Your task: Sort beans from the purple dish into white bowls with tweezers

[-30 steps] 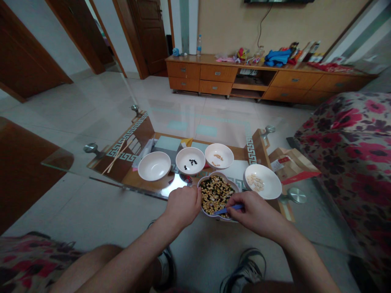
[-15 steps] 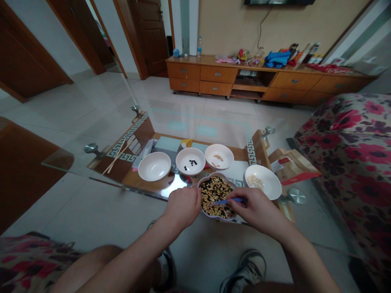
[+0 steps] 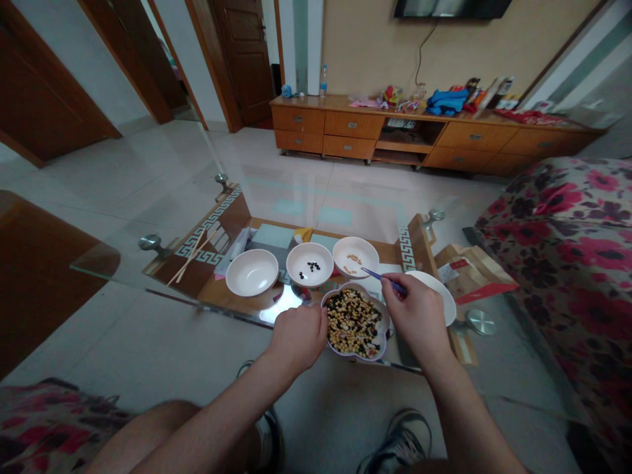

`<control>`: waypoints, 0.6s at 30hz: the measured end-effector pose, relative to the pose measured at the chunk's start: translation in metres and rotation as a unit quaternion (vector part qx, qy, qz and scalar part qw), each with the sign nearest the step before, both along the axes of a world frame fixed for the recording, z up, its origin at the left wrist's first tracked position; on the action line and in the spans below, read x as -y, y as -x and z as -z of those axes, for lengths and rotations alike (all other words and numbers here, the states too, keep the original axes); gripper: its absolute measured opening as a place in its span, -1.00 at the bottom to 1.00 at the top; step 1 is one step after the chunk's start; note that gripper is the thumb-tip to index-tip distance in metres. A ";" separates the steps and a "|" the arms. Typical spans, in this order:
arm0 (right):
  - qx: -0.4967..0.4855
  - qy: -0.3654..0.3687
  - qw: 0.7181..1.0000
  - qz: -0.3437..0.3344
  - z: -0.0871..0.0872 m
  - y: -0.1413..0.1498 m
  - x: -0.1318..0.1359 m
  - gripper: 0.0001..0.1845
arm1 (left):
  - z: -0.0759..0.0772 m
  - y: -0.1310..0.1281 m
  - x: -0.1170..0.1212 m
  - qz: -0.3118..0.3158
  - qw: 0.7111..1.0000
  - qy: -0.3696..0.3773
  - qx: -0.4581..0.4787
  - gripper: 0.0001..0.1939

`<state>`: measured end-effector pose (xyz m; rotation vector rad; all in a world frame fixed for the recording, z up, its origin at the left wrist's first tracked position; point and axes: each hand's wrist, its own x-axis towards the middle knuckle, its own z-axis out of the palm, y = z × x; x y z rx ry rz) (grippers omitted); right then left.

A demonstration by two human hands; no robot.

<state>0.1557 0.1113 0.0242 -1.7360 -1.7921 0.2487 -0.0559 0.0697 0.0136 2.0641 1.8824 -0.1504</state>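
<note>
right hand: thumb and fingers pinching blue tweezers, points aimed away from the wearer. tweezer tips: over the near right edge of the far bowl, ahead and left of the right hand; whether they grip anything, too small to tell. far bowl contents: tan pieces. left hand: fingers curled closed on the left rim of the tray. tray: flower-shaped, between the two hands, filled with mixed beans, pale and dark. black-bean bowl: ahead of the left hand, holding a few black beans. white bowl: ahead and left of the left hand. right bowl: partly hidden behind the right hand. chopsticks: crossed, well left of the left hand. handling notes, by judgement: a light, even pinch suits small hard beans, which could spring from squeezed tips; tips best held low and well inside the rim before easing; left hand best firm on the tray, level, so nothing spills; right wrist best lifted clear of the right bowl.
</note>
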 end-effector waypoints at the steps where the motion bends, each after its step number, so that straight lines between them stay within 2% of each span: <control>1: 0.007 -0.003 1.000 0.005 0.001 0.001 0.000 -0.67 | 0.000 0.000 0.000 0.000 1.000 0.000 0.000 -0.44; 7: 0.019 -0.004 1.000 0.004 0.000 -0.001 0.000 -0.64 | -0.002 0.001 0.000 -0.002 1.000 0.002 0.011 -0.43; 18: 0.007 0.005 1.000 0.009 -0.014 -0.015 0.011 -0.65 | 0.001 0.000 0.001 0.001 1.000 0.000 0.006 -0.43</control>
